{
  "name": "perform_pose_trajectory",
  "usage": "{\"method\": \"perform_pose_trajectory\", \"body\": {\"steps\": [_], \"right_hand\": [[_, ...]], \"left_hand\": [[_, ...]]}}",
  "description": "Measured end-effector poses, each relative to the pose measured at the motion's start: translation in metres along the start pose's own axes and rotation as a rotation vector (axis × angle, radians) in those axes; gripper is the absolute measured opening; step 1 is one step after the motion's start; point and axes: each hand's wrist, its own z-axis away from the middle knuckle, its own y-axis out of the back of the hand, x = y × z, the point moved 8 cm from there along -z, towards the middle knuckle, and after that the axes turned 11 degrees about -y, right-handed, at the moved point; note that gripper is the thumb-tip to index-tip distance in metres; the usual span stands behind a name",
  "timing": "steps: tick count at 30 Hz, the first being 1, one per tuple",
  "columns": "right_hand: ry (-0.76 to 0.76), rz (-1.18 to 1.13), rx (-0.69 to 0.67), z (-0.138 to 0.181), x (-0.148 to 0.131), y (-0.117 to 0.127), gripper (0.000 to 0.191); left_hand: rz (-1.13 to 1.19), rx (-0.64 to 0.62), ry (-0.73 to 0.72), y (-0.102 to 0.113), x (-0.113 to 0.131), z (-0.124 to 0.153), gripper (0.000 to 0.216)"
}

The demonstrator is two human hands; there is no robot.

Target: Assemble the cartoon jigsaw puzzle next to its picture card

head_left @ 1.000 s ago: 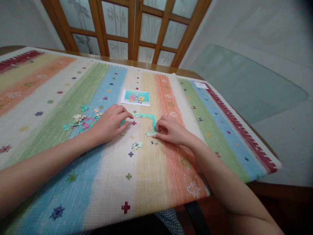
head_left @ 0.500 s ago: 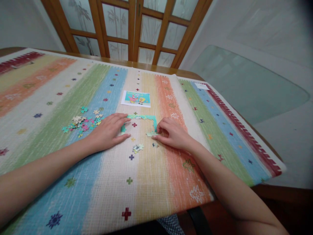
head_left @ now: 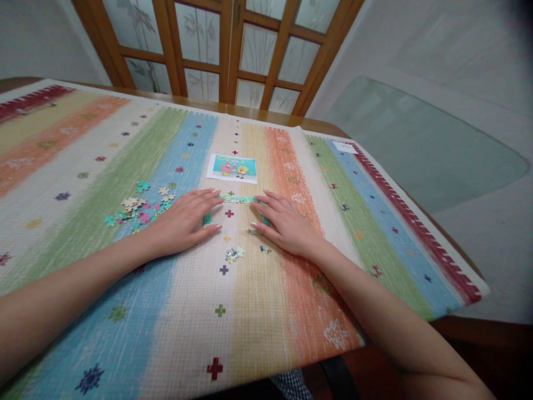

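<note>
My left hand [head_left: 187, 218] lies flat and open on the striped cloth, its fingers over the left end of a joined teal strip of puzzle pieces [head_left: 238, 199]. My right hand [head_left: 282, 219] also lies flat with fingers stretched out, covering the strip's right end and corner. Only the top edge of the joined strip shows between the two hands. Two or three loose pieces [head_left: 234, 254] lie just below the hands. A heap of loose puzzle pieces [head_left: 139, 208] sits left of my left hand. A small reference picture [head_left: 232, 168] lies beyond the strip.
A striped, many-coloured cloth [head_left: 104, 155] covers the wooden table. A white label [head_left: 345, 147] sits at the cloth's far right corner. The table's right edge [head_left: 458, 328] drops off beside my right forearm. Wooden-framed glass doors [head_left: 216, 50] stand behind the table.
My right hand went from pinching a piece at the strip's lower right end to lying flat over it. My left hand spread flat on the left end.
</note>
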Motion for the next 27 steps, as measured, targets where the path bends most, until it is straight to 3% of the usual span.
{"method": "perform_pose_trajectory", "body": {"steps": [4, 9, 14, 27], "right_hand": [[-0.013, 0.029, -0.042, -0.009, 0.001, -0.002, 0.059], [0.015, -0.045, -0.085, -0.018, 0.008, -0.010, 0.062], [0.035, -0.132, -0.133, -0.018, 0.010, -0.018, 0.063], [0.051, -0.115, -0.097, -0.016, 0.009, -0.019, 0.061]], "left_hand": [[-0.023, -0.039, -0.026, 0.004, -0.002, -0.017, 0.067], [0.033, -0.161, -0.064, -0.018, -0.007, -0.034, 0.064], [0.058, -0.219, -0.054, -0.034, -0.002, -0.033, 0.069], [0.018, -0.219, -0.084, -0.029, 0.006, -0.048, 0.069]]}}
